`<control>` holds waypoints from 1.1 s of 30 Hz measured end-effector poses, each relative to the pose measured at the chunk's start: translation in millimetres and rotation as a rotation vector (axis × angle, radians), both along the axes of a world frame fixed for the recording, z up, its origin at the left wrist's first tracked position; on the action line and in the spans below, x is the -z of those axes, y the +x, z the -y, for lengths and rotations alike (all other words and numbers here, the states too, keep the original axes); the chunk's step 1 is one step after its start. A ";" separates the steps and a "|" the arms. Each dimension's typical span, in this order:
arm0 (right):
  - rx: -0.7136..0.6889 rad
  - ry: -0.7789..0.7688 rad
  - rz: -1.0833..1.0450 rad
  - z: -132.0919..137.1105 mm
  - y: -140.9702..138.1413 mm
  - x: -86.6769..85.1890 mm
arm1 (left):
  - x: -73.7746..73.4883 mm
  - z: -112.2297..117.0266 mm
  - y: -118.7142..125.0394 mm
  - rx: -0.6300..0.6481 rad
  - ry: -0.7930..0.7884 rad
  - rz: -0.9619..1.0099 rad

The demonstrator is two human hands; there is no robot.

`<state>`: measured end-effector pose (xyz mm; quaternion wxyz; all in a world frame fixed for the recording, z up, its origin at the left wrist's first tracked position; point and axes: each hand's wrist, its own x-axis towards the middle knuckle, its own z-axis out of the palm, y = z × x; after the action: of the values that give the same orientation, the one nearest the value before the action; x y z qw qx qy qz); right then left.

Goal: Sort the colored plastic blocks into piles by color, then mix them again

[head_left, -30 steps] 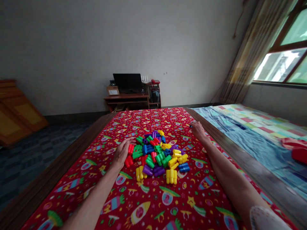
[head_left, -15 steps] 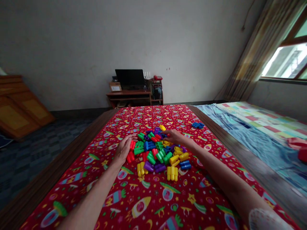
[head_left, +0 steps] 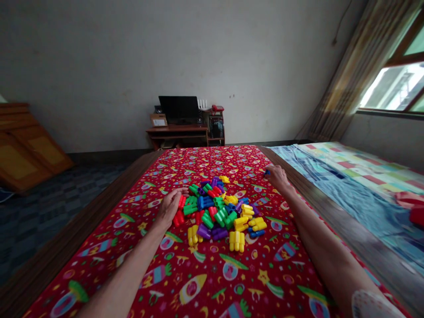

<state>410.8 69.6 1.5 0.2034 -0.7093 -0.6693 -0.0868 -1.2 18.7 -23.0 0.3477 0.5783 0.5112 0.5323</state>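
Note:
A heap of toy building blocks [head_left: 220, 215] in red, green, blue, purple and yellow lies on the patterned red cloth [head_left: 198, 274]. My left hand [head_left: 168, 208] rests at the heap's left edge, fingers stretched out beside the red blocks [head_left: 179, 217]. Out to the far right, apart from the heap, my right hand [head_left: 277, 176] is over the blue blocks [head_left: 266, 172], with its fingers bent down around blue plastic. Most of those blue blocks are hidden under the hand. Yellow blocks [head_left: 237, 241] lie at the heap's near side.
Dark wooden edges [head_left: 294, 176] border the cloth on both sides. A bed with a patchwork cover [head_left: 357, 163] stands to the right. Beyond the far end is a desk [head_left: 179, 129] with a monitor [head_left: 179, 108] and a red telephone [head_left: 217, 107].
My right hand has moved from the heap's far side out to the right, onto the separate blue blocks. A few yellow and blue blocks at the heap's right have shifted. My left hand stays put.

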 end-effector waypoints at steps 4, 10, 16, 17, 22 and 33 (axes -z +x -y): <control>0.012 0.035 -0.004 -1.9 3.3 9.2 | 0.1 0.5 0.3 -0.013 -0.004 -0.014; -0.438 0.105 -0.111 0.0 -61.4 -5.0 | 1.9 -0.9 -0.3 -0.005 0.008 -0.013; -0.888 -0.128 -0.081 -4.9 -135.0 12.9 | 2.8 -1.6 -0.8 -0.004 0.002 -0.030; -0.902 -0.113 -0.081 -7.4 -139.6 16.8 | 2.7 -1.5 -0.6 -0.004 0.003 -0.029; -0.854 -0.107 -0.124 -15.9 -140.0 25.1 | 1.0 0.2 0.7 -0.013 0.001 -0.028; -0.491 -0.004 -0.189 -6.2 -118.0 13.9 | 0.8 1.2 -0.6 0.010 -0.013 -0.039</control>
<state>292.8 75.8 -12.4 0.2786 -0.5309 -0.7997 0.0329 -1.8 17.4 -23.8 0.3440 0.5889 0.5185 0.5158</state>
